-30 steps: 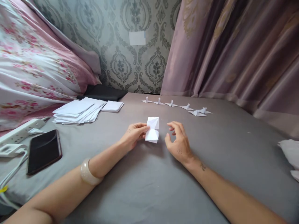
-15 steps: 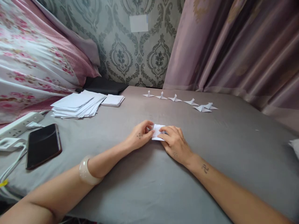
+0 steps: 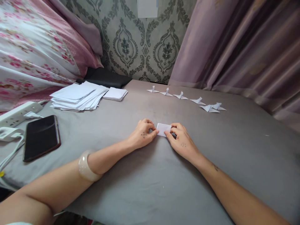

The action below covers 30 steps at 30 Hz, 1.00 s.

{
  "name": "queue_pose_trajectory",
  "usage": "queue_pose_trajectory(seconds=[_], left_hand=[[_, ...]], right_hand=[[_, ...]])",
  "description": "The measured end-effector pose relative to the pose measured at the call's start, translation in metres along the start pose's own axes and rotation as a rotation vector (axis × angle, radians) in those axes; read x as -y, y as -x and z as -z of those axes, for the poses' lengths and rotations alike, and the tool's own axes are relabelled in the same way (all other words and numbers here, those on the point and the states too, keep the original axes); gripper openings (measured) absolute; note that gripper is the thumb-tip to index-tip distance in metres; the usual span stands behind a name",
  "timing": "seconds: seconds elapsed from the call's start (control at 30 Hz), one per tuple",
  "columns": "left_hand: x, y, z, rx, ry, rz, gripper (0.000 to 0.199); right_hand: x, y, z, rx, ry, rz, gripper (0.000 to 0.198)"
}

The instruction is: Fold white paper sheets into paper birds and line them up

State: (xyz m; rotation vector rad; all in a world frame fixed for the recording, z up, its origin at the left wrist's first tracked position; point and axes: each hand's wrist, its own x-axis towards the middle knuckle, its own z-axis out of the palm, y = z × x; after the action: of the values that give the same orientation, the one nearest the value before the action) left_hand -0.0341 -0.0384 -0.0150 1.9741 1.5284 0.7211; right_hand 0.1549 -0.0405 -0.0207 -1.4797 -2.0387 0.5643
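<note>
Between my hands is a small folded piece of white paper (image 3: 163, 129), a flat rectangle near the middle of the grey-covered table. My left hand (image 3: 144, 133) pinches its left edge, the thumb at the lower corner and the fingers curled behind. On the other side, my right hand (image 3: 181, 139) grips the right edge between thumb and fingers. Farther back stand several small white origami birds (image 3: 181, 95) in a slanting row, the two at the right overlapping.
At the back left lie a tall stack of white paper (image 3: 77, 97) and a smaller stack of paper squares (image 3: 115, 93), with a black folded cloth (image 3: 107, 78) behind. A phone (image 3: 42, 137) rests left, beside a white power strip (image 3: 20, 114) with cables.
My right hand has shifted from lying over the paper to holding its right edge, so more of the paper shows. The camera view has tilted slightly downward.
</note>
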Motion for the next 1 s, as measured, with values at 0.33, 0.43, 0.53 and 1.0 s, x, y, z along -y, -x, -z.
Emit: queue_pose_trajectory(seconds=[0.33,0.43,0.53,1.0], left_hand=[[-0.005,-0.004,-0.004,-0.052,0.019,0.067,0.018],[-0.005,-0.004,-0.004,-0.045,0.023,0.073,0.018],[-0.005,-0.003,-0.003,-0.035,0.018,0.076,0.017],[-0.006,0.005,0.002,0.109,-0.416,-0.404,0.031]], right_hand=[[-0.001,-0.003,-0.003,-0.077,0.046,-0.061,0.024],[-0.002,-0.003,-0.004,-0.086,0.041,-0.067,0.026],[-0.004,-0.005,-0.005,-0.093,0.049,-0.061,0.026],[0.0,0.002,0.002,-0.007,0.197,0.256,0.027]])
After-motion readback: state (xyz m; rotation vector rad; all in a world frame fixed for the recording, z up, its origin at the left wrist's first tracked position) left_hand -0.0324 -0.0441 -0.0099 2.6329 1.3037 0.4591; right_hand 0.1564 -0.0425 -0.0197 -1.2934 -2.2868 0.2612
